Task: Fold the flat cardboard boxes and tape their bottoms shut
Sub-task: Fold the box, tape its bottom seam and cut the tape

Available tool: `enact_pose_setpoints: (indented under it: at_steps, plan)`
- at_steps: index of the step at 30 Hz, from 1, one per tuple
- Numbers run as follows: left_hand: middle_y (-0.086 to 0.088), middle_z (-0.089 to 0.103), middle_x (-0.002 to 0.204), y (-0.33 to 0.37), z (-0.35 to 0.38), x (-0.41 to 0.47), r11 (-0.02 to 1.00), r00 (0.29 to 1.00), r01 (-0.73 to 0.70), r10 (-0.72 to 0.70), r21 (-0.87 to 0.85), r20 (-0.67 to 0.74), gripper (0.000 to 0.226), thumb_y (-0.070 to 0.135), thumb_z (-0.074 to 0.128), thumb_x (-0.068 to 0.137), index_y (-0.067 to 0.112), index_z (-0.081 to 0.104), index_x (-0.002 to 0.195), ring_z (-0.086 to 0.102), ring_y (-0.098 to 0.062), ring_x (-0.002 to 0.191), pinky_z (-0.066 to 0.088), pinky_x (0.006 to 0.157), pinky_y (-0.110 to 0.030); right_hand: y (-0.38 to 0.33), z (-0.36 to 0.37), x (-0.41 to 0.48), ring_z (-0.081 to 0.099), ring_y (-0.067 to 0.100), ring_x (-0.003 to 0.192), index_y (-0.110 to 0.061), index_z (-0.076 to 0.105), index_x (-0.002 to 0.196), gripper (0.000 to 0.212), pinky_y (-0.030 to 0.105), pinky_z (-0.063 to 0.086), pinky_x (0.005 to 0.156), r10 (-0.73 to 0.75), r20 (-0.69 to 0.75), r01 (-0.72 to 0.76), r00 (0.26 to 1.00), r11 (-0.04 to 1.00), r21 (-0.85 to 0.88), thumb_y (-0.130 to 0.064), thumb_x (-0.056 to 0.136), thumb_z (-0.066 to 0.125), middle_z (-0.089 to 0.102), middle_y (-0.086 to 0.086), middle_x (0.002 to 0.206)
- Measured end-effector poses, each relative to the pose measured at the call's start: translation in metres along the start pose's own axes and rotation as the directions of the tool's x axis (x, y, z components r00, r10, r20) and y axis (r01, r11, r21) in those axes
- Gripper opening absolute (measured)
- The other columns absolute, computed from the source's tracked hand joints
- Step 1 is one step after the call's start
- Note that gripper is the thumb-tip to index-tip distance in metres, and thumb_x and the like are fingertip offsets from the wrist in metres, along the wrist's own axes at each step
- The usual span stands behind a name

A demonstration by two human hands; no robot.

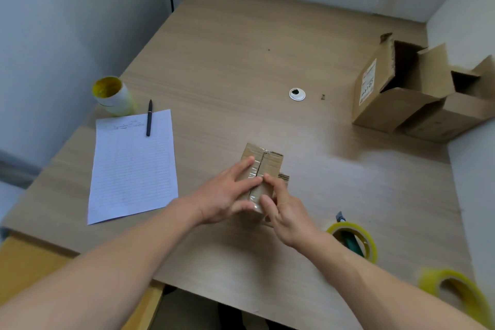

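Left hand (227, 195) lies spread and flat, its straight fingers pressing down on the left flap of a small brown cardboard box (270, 163), with the thumb along the box's near end. Right hand (288, 211) is bent over the right flap, forefinger tip at the middle seam and thumb curled against the near end, pinching that end of the box. The box stands bottom-up, a little in from the near edge of the table (241, 61) and roughly midway along it. Its two flaps meet in a dark, slightly ragged seam. A glossy strip of clear tape (254, 199) runs across them under the fingers. The hands seem placed to hold the flaps closed and rub the tape down so that it sticks. The cardboard looks matte and ribbed at its cut edges. Just right of the right wrist, a roll of tape (371, 245) with a yellow rim lies within easy reach, and a second roll (474, 300), blurred, sits at the near right corner. Two open boxes (388, 107) stand upright against the right edge, apparently finished. Toward the left edge lie a lined sheet of paper (131, 169) and a dark pen (149, 118).
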State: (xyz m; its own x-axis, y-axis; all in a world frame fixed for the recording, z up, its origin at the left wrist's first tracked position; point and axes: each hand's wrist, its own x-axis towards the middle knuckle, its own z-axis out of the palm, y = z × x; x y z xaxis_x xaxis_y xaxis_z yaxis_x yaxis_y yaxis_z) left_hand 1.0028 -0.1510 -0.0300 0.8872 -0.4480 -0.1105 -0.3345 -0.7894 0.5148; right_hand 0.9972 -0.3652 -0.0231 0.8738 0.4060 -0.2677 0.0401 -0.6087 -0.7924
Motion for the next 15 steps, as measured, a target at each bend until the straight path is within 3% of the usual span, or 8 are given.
enact_pose_setpoints:
  at_steps: [1,3,5,7,9,11,13,15]
  plan:
    - [-0.005,0.005,0.166,0.003,-0.013,0.003,1.000,0.998,0.020,-0.020,0.006,0.054,0.071,0.067,0.052,0.087,0.028,0.046,0.146,0.022,-0.027,0.149,0.029,0.119,-0.042,-0.003,-0.003,0.000,0.068,0.018,0.081,-0.039,0.043,0.136,0.034,0.041,0.053,0.087,0.017,0.002,-0.017,1.000,0.997,0.070,-0.031,0.103,0.046,0.069,-0.002,0.091]
    - [0.006,-0.005,0.165,0.014,-0.030,0.006,0.991,0.987,0.132,-0.132,0.002,0.096,0.065,0.050,0.072,0.079,0.040,0.050,0.139,0.020,-0.019,0.149,0.031,0.116,-0.036,-0.007,-0.011,0.001,0.067,0.017,0.078,-0.038,0.057,0.123,0.026,0.042,0.054,0.082,0.017,-0.098,-0.010,0.995,0.998,0.069,-0.026,0.101,0.049,0.068,-0.005,0.086]
    - [0.009,0.000,0.163,0.035,-0.030,0.008,0.944,0.943,0.330,-0.328,-0.026,0.048,0.066,0.058,0.077,0.065,0.043,0.053,0.125,0.031,-0.019,0.143,0.039,0.108,-0.039,-0.012,-0.024,0.008,0.063,0.018,0.096,-0.031,0.061,0.126,0.032,0.038,0.051,0.088,0.000,-0.304,-0.033,0.953,0.994,-0.101,-0.024,0.095,0.056,0.065,-0.005,0.106]
    - [0.001,0.018,0.152,0.056,-0.019,0.012,0.889,0.890,0.457,-0.457,0.024,-0.012,0.072,0.070,0.077,0.055,0.035,0.046,0.110,0.042,-0.026,0.129,0.046,0.096,-0.043,-0.016,-0.038,0.019,0.053,0.016,0.118,-0.029,0.049,0.141,0.052,0.035,0.044,0.100,-0.029,-0.371,-0.047,0.928,0.980,-0.194,-0.023,0.091,0.060,0.054,-0.004,0.132]
    - [-0.003,0.025,0.144,0.068,-0.008,0.016,0.882,0.893,0.449,-0.449,0.147,-0.032,0.069,0.060,0.079,0.061,0.030,0.039,0.108,0.042,-0.030,0.123,0.046,0.092,-0.045,-0.020,-0.047,0.029,0.036,0.015,0.138,-0.030,0.034,0.152,0.067,0.031,0.032,0.111,-0.001,-0.227,-0.054,0.974,0.971,-0.235,-0.022,0.090,0.058,0.038,-0.005,0.152]
    - [-0.001,0.017,0.154,0.065,-0.010,0.022,0.905,0.927,0.366,-0.376,0.216,0.006,0.056,0.042,0.076,0.070,0.031,0.035,0.105,0.031,-0.030,0.135,0.038,0.100,-0.049,-0.018,-0.049,0.032,0.032,0.016,0.143,-0.031,0.029,0.154,0.071,0.027,0.026,0.114,0.043,-0.082,-0.064,0.996,0.959,-0.276,-0.022,0.090,0.058,0.033,-0.005,0.157]
    - [0.004,0.005,0.163,0.056,-0.022,0.030,0.909,0.950,0.265,-0.303,0.322,0.075,0.043,0.028,0.069,0.078,0.033,0.035,0.104,0.010,-0.031,0.148,0.029,0.106,-0.056,-0.013,-0.049,0.029,0.042,0.019,0.136,-0.030,0.037,0.151,0.067,0.025,0.031,0.110,0.070,-0.073,-0.089,0.995,0.952,-0.293,-0.027,0.090,0.063,0.043,0.000,0.150]
    - [0.002,0.003,0.163,0.049,-0.039,0.038,0.857,0.959,0.225,-0.278,0.464,0.048,0.037,0.020,0.062,0.082,0.031,0.045,0.112,0.003,-0.035,0.149,0.029,0.105,-0.055,-0.016,-0.047,0.025,0.054,0.022,0.124,-0.027,0.048,0.146,0.062,0.026,0.038,0.105,0.124,-0.142,-0.155,0.982,0.961,-0.229,-0.030,0.088,0.069,0.057,0.004,0.138]
